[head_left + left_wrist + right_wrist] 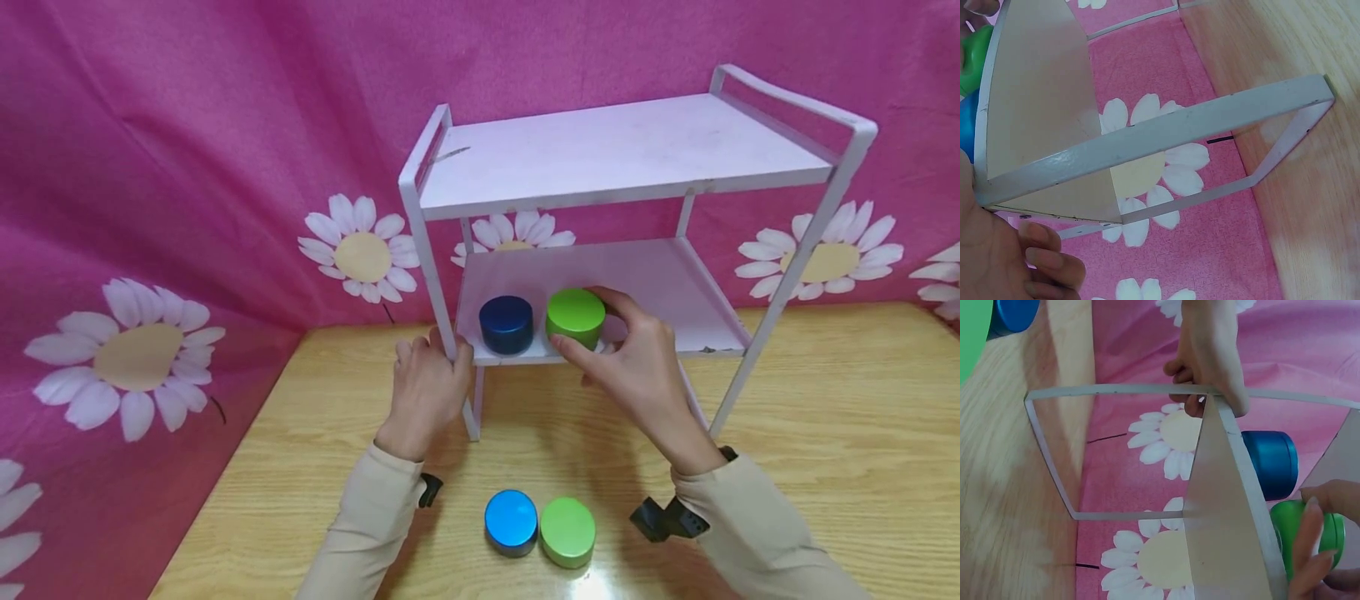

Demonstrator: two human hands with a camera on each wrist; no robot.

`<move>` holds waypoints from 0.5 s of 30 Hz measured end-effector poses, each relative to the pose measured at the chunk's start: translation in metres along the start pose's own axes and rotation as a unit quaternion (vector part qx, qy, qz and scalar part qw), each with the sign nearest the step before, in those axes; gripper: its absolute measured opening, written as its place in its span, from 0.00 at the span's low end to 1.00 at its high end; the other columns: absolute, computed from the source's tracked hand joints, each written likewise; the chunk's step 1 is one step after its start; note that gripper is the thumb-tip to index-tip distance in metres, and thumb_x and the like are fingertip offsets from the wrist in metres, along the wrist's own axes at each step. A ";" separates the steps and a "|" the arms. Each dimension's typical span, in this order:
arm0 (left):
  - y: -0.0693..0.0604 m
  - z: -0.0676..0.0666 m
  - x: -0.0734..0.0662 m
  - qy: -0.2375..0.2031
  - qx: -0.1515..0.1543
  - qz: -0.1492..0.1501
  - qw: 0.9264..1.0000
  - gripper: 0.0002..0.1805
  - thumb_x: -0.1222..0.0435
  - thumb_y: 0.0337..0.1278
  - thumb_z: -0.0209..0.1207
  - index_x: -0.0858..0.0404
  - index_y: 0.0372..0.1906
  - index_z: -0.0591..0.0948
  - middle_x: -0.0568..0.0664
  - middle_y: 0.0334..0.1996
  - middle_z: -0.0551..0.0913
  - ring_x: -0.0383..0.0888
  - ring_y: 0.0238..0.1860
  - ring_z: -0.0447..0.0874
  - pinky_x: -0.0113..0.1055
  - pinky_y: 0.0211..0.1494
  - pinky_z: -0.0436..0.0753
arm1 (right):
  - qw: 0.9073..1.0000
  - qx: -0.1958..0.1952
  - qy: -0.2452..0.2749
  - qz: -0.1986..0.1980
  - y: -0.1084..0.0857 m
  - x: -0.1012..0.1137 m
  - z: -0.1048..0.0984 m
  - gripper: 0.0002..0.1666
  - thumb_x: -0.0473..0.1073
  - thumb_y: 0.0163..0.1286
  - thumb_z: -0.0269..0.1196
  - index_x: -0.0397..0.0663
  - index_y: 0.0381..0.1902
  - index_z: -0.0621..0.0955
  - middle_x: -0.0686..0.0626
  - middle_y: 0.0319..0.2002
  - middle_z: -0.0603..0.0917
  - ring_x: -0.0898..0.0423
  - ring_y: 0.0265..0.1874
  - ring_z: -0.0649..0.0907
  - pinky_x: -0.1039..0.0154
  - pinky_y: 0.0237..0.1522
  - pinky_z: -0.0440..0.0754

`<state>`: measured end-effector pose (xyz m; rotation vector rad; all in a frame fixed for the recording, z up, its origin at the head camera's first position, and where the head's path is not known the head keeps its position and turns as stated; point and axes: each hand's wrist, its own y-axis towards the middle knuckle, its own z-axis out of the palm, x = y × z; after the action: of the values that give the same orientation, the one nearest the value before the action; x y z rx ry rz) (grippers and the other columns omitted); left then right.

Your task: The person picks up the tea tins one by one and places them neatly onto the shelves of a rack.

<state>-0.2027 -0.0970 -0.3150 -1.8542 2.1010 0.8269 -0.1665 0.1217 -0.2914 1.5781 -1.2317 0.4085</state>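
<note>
Your lime-green cylindrical tin point(575, 308) and the dark-blue cylindrical tin point(506, 323) look metallic, smooth and satin-sheened, as do the bright-blue round tin point(512, 521) and the pale-green round tin point(567, 532) nearer you. The white rectangular rack point(622, 150) appears to be painted metal, smooth but chipped. The yellowish wood-grained tabletop point(862, 417) shines faintly; the magenta daisy-printed cloth point(225, 150) and your beige cloth sleeve point(375, 512) look matt.

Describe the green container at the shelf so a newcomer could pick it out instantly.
Find the white rack, then the front of its lower shelf. Just right of the dark blue container is the round, bright green container. The right hand grips it, unlike that neighbour or the second green container on the table.
</note>
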 end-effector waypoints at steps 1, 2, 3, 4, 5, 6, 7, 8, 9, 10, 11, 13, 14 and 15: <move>0.000 0.000 0.000 0.000 0.001 -0.001 1.000 0.21 0.52 0.68 0.36 0.65 0.39 0.71 0.56 0.29 0.72 0.55 0.38 0.65 0.44 0.39 0.66 | 1.000 0.001 0.000 0.002 0.000 0.000 0.000 0.35 0.42 0.53 0.74 0.42 0.59 0.76 0.43 0.48 0.83 0.58 0.12 0.80 0.68 0.18 0.74; -0.001 0.000 0.000 0.001 0.002 -0.001 1.000 0.21 0.52 0.68 0.37 0.65 0.39 0.71 0.57 0.29 0.72 0.55 0.38 0.65 0.44 0.39 0.66 | 1.000 0.002 0.000 0.003 0.001 -0.001 0.001 0.35 0.42 0.53 0.74 0.42 0.59 0.76 0.43 0.48 0.83 0.59 0.12 0.80 0.68 0.19 0.75; -0.001 0.000 0.000 0.002 0.003 -0.001 1.000 0.21 0.52 0.68 0.37 0.66 0.39 0.71 0.57 0.30 0.72 0.55 0.38 0.65 0.44 0.39 0.66 | 1.000 0.004 0.002 0.005 0.001 -0.001 0.001 0.35 0.42 0.53 0.74 0.41 0.59 0.76 0.42 0.48 0.83 0.59 0.12 0.80 0.67 0.19 0.75; -0.001 0.000 0.000 0.002 0.003 -0.001 1.000 0.21 0.52 0.68 0.37 0.66 0.38 0.71 0.57 0.30 0.72 0.55 0.38 0.65 0.44 0.39 0.66 | 1.000 0.006 0.006 0.007 0.001 -0.001 0.001 0.35 0.42 0.54 0.74 0.41 0.59 0.75 0.42 0.48 0.83 0.58 0.12 0.81 0.67 0.19 0.76; -0.001 0.000 0.000 0.002 0.004 -0.001 1.000 0.21 0.52 0.68 0.36 0.66 0.39 0.71 0.56 0.30 0.72 0.55 0.38 0.65 0.44 0.39 0.66 | 1.000 0.007 0.007 0.009 0.001 -0.002 0.001 0.35 0.41 0.54 0.74 0.41 0.59 0.75 0.42 0.48 0.83 0.57 0.13 0.81 0.67 0.18 0.76; -0.001 0.000 0.000 0.002 0.004 0.000 1.000 0.21 0.52 0.68 0.36 0.65 0.39 0.71 0.56 0.30 0.72 0.55 0.38 0.65 0.44 0.39 0.66 | 1.000 0.007 0.007 0.010 0.001 -0.002 0.001 0.35 0.41 0.54 0.73 0.40 0.59 0.75 0.42 0.48 0.83 0.57 0.13 0.81 0.67 0.18 0.76; -0.001 0.000 0.000 0.002 0.004 0.000 1.000 0.21 0.52 0.68 0.36 0.65 0.39 0.71 0.56 0.30 0.72 0.55 0.38 0.65 0.44 0.39 0.66 | 1.000 0.007 0.007 0.011 0.001 -0.002 0.001 0.35 0.41 0.54 0.73 0.40 0.59 0.75 0.42 0.48 0.83 0.56 0.13 0.81 0.66 0.18 0.76; -0.001 0.000 0.000 0.001 0.004 -0.001 1.000 0.21 0.52 0.68 0.36 0.65 0.39 0.71 0.56 0.30 0.72 0.55 0.38 0.65 0.44 0.39 0.66 | 1.000 0.006 0.004 0.011 0.001 -0.002 0.002 0.35 0.41 0.54 0.73 0.41 0.59 0.75 0.42 0.47 0.83 0.55 0.13 0.81 0.66 0.18 0.76; -0.001 0.000 0.000 0.001 0.005 -0.002 1.000 0.21 0.52 0.68 0.36 0.65 0.40 0.71 0.56 0.30 0.72 0.55 0.38 0.65 0.44 0.39 0.66 | 1.000 0.004 -0.001 0.011 0.001 -0.002 0.002 0.35 0.42 0.53 0.74 0.41 0.59 0.76 0.42 0.47 0.83 0.55 0.15 0.82 0.67 0.18 0.75; 0.000 0.000 0.000 0.002 0.004 -0.003 1.000 0.21 0.52 0.68 0.36 0.65 0.40 0.71 0.56 0.30 0.72 0.55 0.38 0.65 0.44 0.39 0.66 | 1.000 0.002 -0.006 0.011 0.002 -0.002 0.002 0.35 0.42 0.53 0.74 0.41 0.59 0.76 0.42 0.47 0.83 0.54 0.18 0.82 0.68 0.19 0.75; 0.000 0.000 0.000 0.003 0.001 -0.001 1.000 0.21 0.52 0.68 0.36 0.65 0.39 0.71 0.57 0.30 0.73 0.56 0.38 0.65 0.44 0.39 0.67 | 1.000 0.000 -0.013 0.011 0.002 -0.002 0.002 0.35 0.42 0.53 0.74 0.41 0.58 0.76 0.42 0.47 0.83 0.53 0.22 0.82 0.69 0.21 0.74; 0.000 0.001 0.000 0.006 -0.004 -0.001 1.000 0.22 0.52 0.68 0.36 0.66 0.38 0.72 0.57 0.30 0.73 0.56 0.38 0.66 0.45 0.38 0.68 | 1.000 -0.003 -0.025 0.009 0.002 -0.002 0.003 0.35 0.43 0.53 0.74 0.40 0.58 0.77 0.42 0.48 0.83 0.51 0.30 0.81 0.69 0.25 0.71; 0.000 0.001 0.000 0.008 -0.006 -0.002 1.000 0.22 0.52 0.67 0.36 0.66 0.38 0.72 0.57 0.30 0.73 0.57 0.38 0.66 0.45 0.38 0.68 | 0.999 -0.004 -0.031 0.008 0.003 -0.002 0.003 0.35 0.43 0.53 0.74 0.40 0.58 0.77 0.41 0.48 0.83 0.50 0.34 0.81 0.69 0.27 0.70; 0.000 0.001 0.000 0.010 -0.008 -0.002 1.000 0.22 0.52 0.67 0.36 0.66 0.38 0.72 0.58 0.29 0.74 0.57 0.38 0.67 0.46 0.38 0.68 | 0.999 -0.003 -0.034 0.007 0.003 -0.002 0.003 0.35 0.44 0.53 0.74 0.39 0.58 0.77 0.41 0.48 0.83 0.49 0.38 0.80 0.68 0.29 0.70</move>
<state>-0.2024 -0.0967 -0.3160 -1.8805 2.1080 0.8300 -0.1707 0.1198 -0.2928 1.5895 -1.2950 0.3632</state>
